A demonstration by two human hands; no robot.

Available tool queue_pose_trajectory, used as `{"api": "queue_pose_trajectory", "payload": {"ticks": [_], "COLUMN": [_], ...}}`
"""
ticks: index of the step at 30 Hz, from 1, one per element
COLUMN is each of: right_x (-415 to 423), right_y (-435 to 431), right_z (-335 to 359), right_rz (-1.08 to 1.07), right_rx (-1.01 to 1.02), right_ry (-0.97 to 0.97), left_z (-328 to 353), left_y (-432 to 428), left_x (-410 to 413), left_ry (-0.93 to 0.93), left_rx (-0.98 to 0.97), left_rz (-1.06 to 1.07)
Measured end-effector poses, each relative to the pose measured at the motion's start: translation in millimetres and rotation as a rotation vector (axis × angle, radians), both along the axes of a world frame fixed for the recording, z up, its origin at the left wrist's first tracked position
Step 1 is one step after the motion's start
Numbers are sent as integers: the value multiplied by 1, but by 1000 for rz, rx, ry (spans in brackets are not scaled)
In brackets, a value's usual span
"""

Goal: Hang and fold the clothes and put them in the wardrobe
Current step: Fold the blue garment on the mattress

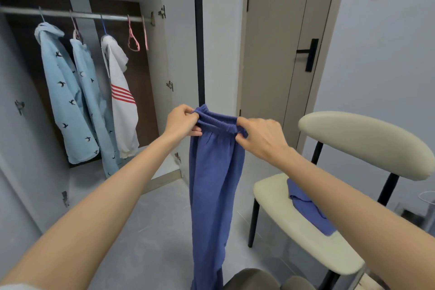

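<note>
Trousers (214, 183): blue, held up in the air in front of the open wardrobe (174, 54), between it and the chair (294, 223).

Left hand (182, 122): fingers (188, 110) curled over the left end of the waistband (217, 122), thumb beneath, pinching it.

Right hand (261, 138): same pinch on the right end. Both grips closed on cloth. The elastic is bunched, not stretched flat.

Geometry: waistband runs roughly level from hand to hand. The long axis of the trousers is vertical, with the legs hanging together straight down from the fingers and out of the lower edge of the view. Whether the hems touch the floor cannot be told.

Rail (70, 14) lies up and to the left, with three garments hung and a pink hanger (133, 39) free at its right end. The left hand is the nearer one.

A second blue garment (308, 207) lies on the chair seat, under the right forearm.

Judgement: step in hand is squaring the trousers for folding or hanging. Either way the next move carries them leftward, so the hanging legs need to be gathered first.
</note>
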State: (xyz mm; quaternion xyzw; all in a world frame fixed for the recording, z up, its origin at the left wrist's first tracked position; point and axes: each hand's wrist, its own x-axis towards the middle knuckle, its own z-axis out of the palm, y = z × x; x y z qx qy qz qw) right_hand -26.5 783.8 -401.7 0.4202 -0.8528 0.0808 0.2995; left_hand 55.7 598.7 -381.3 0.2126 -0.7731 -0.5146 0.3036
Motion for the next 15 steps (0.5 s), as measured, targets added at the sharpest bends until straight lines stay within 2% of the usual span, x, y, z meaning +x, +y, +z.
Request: {"api": "queue_pose_trajectory", "payload": {"ticks": [3, 6, 8, 11, 15], "right_x": [-7, -14, -17, -20, -25], "right_y": [9, 21, 34, 61, 98], "right_z": [30, 63, 84, 109, 124], "right_rz": [-74, -152, -190, -235, -216], "right_rx": [24, 47, 23, -48, -163], "right_ry": [107, 128, 141, 81, -83], "left_z": [16, 38, 53, 73, 89], "left_y": [11, 24, 34, 55, 90], "left_x": [-7, -18, -27, -38, -49], "left_ry": [46, 103, 128, 144, 113], "left_rx": [-107, -153, -254, -412, -476], "left_rz": [-2, -24, -10, -7, -114]}}
